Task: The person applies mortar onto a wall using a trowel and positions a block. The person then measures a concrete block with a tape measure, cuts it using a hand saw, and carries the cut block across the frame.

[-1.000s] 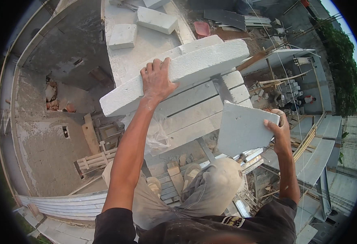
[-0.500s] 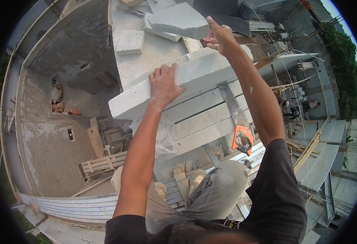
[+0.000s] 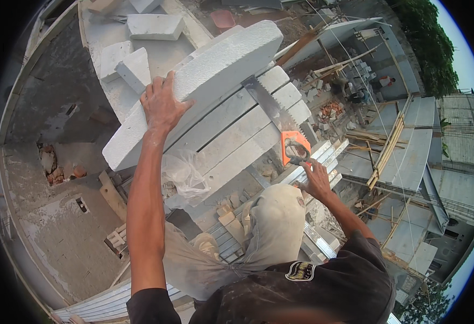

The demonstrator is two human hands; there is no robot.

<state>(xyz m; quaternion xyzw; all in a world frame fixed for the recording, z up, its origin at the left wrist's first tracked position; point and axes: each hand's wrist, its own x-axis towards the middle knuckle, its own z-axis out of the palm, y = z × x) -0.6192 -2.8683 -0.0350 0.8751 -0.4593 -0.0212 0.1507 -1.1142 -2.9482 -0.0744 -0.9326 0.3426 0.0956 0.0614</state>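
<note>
My left hand [image 3: 163, 104] lies with spread fingers on a long white lightweight block [image 3: 221, 56], steadying its top edge near the left end. Flat in front of that block is a handsaw, its toothed blade [image 3: 269, 102] on the pale slabs and its orange-and-black handle [image 3: 289, 146] toward me. At the near end of the handle is my right hand [image 3: 317, 181], fingers and thumb apart. Whether its fingertips touch the handle is hard to make out. Crumpled clear plastic [image 3: 185, 175] hangs beside the slabs, below my left wrist.
Several cut white blocks [image 3: 156, 27] rest on the wall top [image 3: 99, 35] at the far left. Left of it drops a deep grey-walled room [image 3: 48, 124]. Wood offcuts [image 3: 230, 218] lie by my feet. Bamboo poles [image 3: 391, 143] and a thin line stretch across the right side.
My right hand has come away from a cut block at the far side and down to the saw handle. That block now rests among the others. My left hand stays on the long block.
</note>
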